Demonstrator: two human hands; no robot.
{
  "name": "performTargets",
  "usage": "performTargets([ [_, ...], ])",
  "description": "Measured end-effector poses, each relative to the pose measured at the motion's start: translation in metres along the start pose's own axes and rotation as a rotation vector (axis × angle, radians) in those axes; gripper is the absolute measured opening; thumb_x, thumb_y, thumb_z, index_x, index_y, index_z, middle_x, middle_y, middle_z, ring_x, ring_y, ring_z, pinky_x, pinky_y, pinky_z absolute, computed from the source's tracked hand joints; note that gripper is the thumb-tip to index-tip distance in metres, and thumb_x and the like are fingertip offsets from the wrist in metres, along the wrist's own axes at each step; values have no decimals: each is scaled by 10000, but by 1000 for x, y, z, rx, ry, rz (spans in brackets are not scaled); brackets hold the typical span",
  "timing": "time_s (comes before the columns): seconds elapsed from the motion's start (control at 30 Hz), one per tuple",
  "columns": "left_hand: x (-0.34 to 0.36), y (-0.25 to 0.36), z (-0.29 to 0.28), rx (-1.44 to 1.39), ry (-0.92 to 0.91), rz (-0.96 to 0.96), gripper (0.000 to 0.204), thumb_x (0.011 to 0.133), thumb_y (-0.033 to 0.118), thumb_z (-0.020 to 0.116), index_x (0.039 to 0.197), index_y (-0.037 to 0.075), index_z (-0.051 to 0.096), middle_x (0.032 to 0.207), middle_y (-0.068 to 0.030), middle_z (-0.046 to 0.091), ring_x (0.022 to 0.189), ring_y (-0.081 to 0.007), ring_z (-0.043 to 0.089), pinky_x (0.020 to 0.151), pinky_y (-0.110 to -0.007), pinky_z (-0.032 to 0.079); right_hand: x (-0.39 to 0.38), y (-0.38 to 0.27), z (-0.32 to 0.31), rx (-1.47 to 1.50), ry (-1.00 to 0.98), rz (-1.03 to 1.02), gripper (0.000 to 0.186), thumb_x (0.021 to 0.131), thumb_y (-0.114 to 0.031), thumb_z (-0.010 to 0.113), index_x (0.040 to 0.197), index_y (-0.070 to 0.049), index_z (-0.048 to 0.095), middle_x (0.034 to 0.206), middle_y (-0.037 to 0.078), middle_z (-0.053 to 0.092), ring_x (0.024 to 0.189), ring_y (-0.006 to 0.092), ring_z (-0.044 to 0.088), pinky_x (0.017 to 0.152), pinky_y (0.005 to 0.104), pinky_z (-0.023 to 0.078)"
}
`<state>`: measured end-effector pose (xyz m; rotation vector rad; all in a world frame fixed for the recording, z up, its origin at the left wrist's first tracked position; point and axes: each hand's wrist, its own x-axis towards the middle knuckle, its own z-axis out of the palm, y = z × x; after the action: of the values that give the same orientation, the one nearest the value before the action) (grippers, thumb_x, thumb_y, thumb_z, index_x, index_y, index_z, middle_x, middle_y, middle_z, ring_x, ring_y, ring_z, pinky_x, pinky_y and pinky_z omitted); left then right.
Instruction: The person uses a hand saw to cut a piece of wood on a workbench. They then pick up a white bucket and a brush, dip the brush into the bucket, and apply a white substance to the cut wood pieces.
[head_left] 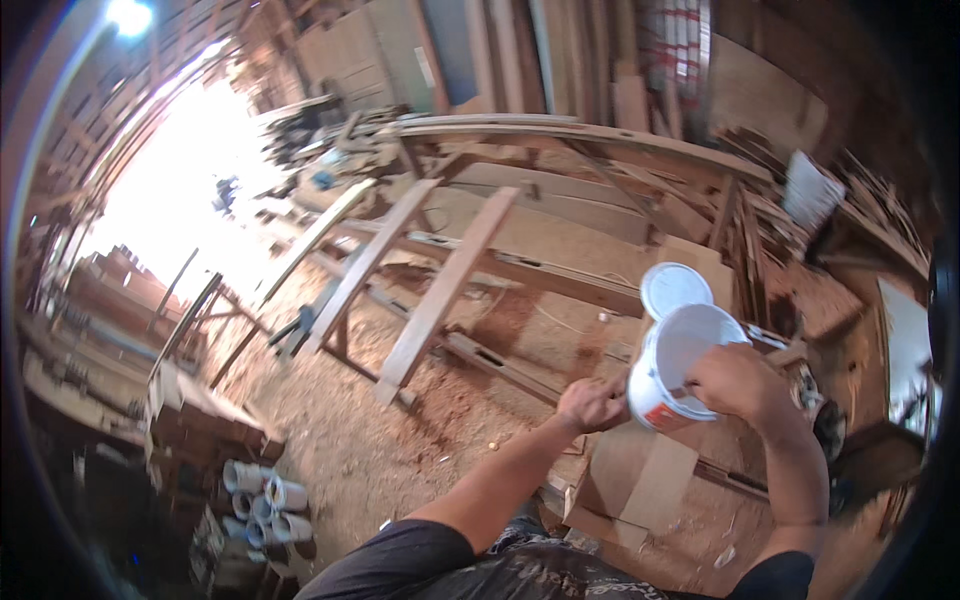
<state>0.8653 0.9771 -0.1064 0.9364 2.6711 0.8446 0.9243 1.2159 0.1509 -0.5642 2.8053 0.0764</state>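
A white plastic bucket (650,385) with an orange-red patch on its side tilts in front of me, its mouth open. My left hand (597,402) is against the bucket's left side, steadying it with fingers partly hidden behind the wall. Over the near right rim reaches my right hand (738,378), closed in a fist around a thin brownish thing that I cannot make out, its end inside the bucket. A round white lid (676,290) lies just beyond the bucket, on or beside a piece of cardboard (705,260).
Long planks (455,290) rest slanted across wooden rails to the left. A long wooden trestle (590,135) crosses behind. Several used white pails (265,505) stand at the lower left. A flattened cardboard box (635,480) lies below the bucket, and a white sack (812,190) stands at the right.
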Motion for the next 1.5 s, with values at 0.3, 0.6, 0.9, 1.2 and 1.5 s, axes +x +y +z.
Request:
performTargets([
  [0.3, -5, 7, 0, 11, 0, -36, 656, 969, 513, 549, 1572, 279, 437, 1135, -171, 750, 1087, -410, 701, 945, -526, 546, -64, 72, -1, 628, 143, 236, 355, 894, -285, 805, 1160, -50, 798, 956, 134, 798, 874, 197, 742, 829, 352, 562],
  [0.6, -2, 5, -5, 64, 84, -31, 392, 968, 499, 587, 1167, 163, 621, 990, -129, 753, 967, -368, 722, 832, -501, 558, -101, 60, 64, 1445, 296, 390, 328, 1031, -272, 702, 1266, -45, 732, 942, 50, 712, 661, 95, 616, 601, 261, 499],
  [0.9, 0, -45, 35, 190, 257, 253, 480, 956, 522, 612, 1057, 56, 666, 895, -185, 735, 803, -404, 721, 699, -504, 570, -95, 108, 175, 1828, 758, 716, 407, 1058, -261, 639, 1423, -83, 615, 901, 28, 664, 649, 115, 599, 577, 269, 481],
  [1.2, -1, -22, 16, 174, 294, 362, 432, 877, 458, 757, 1081, 80, 713, 952, -179, 756, 824, -396, 731, 704, -484, 591, -27, 186, 195, 436, 221, 1027, 674, 990, -104, 548, 1594, -383, 445, 1372, 192, 586, 1154, 363, 668, 927, 501, 564],
  [1.5, 5, -27, 21, 217, 409, 512, 372, 872, 446, 782, 1057, 125, 744, 1056, -141, 761, 862, -374, 735, 685, -468, 592, -14, 194, 210, 386, 283, 1131, 698, 1003, -102, 517, 1632, -361, 365, 1392, 215, 548, 1211, 443, 635, 999, 532, 540],
])
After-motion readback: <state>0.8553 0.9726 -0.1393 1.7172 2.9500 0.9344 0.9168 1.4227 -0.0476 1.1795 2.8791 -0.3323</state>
